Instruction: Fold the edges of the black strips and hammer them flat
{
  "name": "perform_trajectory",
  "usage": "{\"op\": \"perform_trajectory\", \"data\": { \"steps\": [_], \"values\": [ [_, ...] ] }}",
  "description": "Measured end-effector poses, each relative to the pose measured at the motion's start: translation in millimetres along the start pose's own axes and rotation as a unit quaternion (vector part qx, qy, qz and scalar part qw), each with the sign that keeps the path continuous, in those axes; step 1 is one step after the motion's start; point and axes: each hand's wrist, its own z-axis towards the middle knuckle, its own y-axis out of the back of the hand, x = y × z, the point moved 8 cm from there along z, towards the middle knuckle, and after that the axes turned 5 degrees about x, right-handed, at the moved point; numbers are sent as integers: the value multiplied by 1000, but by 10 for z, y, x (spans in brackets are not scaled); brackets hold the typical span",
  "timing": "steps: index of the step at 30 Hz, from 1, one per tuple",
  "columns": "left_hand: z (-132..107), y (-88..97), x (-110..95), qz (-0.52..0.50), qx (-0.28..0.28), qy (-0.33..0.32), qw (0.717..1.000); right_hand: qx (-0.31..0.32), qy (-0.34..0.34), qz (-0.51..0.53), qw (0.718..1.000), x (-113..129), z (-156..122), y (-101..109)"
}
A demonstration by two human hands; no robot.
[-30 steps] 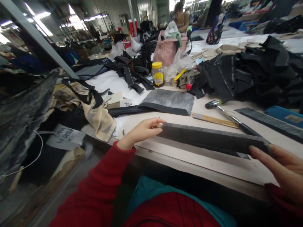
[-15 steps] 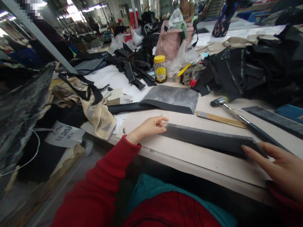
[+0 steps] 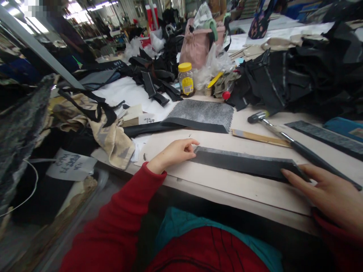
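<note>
A long black strip (image 3: 241, 163) with a grey fuzzy upper edge lies along the board (image 3: 227, 189) before me. My left hand (image 3: 177, 154) is at the strip's left end, thumb and forefinger pinched together on its corner. At the other end my right hand (image 3: 326, 189) grips the strip, thumb on top and fingers at the far edge. Beyond the strip lies a grey felt-like panel (image 3: 204, 111) with a black folded border. A hammer (image 3: 279, 135) with a black handle rests behind my right hand, beside a flat wooden stick (image 3: 261, 139).
A yellow-lidded jar (image 3: 186, 80), a pink bag (image 3: 194, 45) and heaped black pieces (image 3: 266, 79) stand farther back. Patterned cloth (image 3: 113, 145) hangs over the left table edge. Another grey-black strip (image 3: 326, 138) lies at right. A grey pole (image 3: 42, 49) slants at upper left.
The view has shifted slightly, so the table's things sit a little farther left and higher. Both hands keep their places at the strip's ends.
</note>
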Motion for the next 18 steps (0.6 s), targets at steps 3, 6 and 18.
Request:
{"op": "perform_trajectory", "data": {
  "steps": [3, 6, 18],
  "values": [
    [-7, 0, -19, 16, -6, -2, 1000, -6, 12, -11, 1000, 10, -3, 0],
    [-17, 16, -55, 52, -20, 2, 998, -6, 23, -23, 999, 8, -1, -2],
    [-57, 47, -106, 83, -4, 21, 996, -6, 49, -59, 997, 76, -9, -43]
  ]
}}
